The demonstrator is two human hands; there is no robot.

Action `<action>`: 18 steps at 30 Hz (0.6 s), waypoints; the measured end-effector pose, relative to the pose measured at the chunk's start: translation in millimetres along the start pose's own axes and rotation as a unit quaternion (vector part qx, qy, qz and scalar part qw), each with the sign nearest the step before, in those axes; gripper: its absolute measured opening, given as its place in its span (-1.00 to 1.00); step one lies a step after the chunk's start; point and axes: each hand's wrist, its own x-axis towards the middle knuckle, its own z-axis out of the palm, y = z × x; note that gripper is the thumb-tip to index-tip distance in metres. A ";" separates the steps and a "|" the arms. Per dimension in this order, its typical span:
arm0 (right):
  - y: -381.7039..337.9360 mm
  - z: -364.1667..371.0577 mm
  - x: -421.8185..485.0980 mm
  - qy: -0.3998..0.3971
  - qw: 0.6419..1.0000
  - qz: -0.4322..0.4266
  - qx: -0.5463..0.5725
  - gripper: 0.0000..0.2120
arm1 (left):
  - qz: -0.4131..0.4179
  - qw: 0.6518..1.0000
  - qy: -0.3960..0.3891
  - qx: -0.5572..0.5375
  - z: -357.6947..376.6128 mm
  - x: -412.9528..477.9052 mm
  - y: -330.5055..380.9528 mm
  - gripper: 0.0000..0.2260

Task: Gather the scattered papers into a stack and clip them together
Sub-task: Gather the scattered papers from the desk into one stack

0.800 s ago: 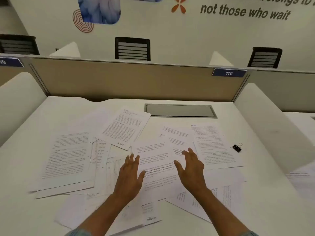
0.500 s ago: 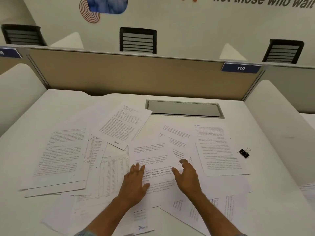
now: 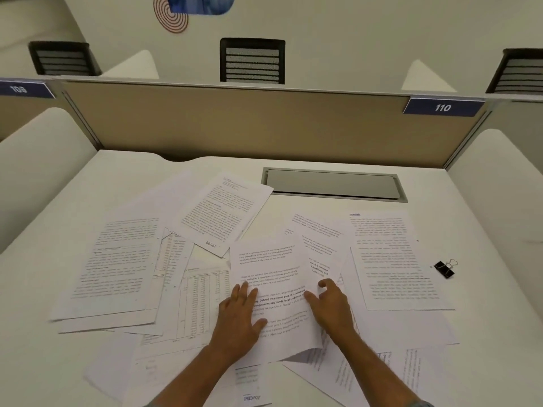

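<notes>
White surface [image 3: 484, 318], walled by a tan partition [image 3: 249, 124] at back w/ tag "110" [image 3: 443, 107]; 3 chairs behind it. Grey hatch [image 3: 333, 185] set in the surface, shut. Papers [image 3: 117, 268] lie scattered and overlapping across the middle; exact count can't tell, approx a dozen. One sheet [image 3: 273, 277] is centre, its right edge lifted. Left hand [image 3: 239, 315] lies flat, fingers spread, on that sheet. Right hand [image 3: 330, 306] pinches its lifted edge. 1 black clip [image 3: 444, 269] sits apart, right of the papers.
</notes>
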 end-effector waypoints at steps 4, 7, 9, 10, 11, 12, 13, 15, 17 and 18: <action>1.8 -0.1 -2.1 -0.046 0.998 -0.003 0.053 -0.75 | 0.003 0.997 0.007 -0.078 -9.3 -4.3 1.7 -0.31; 9.1 -8.7 -3.2 -0.039 0.993 0.013 0.115 -0.86 | -0.039 0.973 0.105 -0.201 -22.0 -7.8 3.0 -0.41; 16.3 -19.5 -4.0 -0.032 0.980 0.031 0.192 -0.86 | -0.081 0.949 0.164 -0.255 -32.0 -7.6 3.2 -0.48; 19.6 -24.8 -4.8 -0.028 0.972 0.040 0.231 -0.86 | -0.101 0.938 0.179 -0.279 -36.9 -6.8 3.6 -0.50; 22.2 -29.1 -5.9 -0.026 0.962 0.047 0.267 -0.87 | -0.119 0.928 0.182 -0.304 -41.5 -5.2 4.4 -0.51; 24.1 -32.0 -7.3 -0.026 0.953 0.054 0.297 -0.88 | -0.137 0.917 0.174 -0.333 -46.3 -3.3 5.7 -0.51; 25.3 -33.0 -8.5 -0.028 0.945 0.059 0.319 -0.88 | -0.149 0.904 0.157 -0.369 -51.7 -0.9 7.4 -0.50; 26.2 -30.9 -10.8 -0.038 0.937 0.063 0.341 -0.87 | -0.171 0.869 0.103 -0.452 -60.4 5.1 10.9 -0.53; 25.7 -26.4 -12.8 -0.048 0.933 0.065 0.351 -0.86 | -0.179 0.838 0.044 -0.514 -65.1 10.5 14.6 -0.64; 25.2 -23.8 -13.5 -0.049 0.932 0.067 0.353 -0.86 | -0.178 0.831 0.025 -0.526 -65.9 12.7 15.6 -0.69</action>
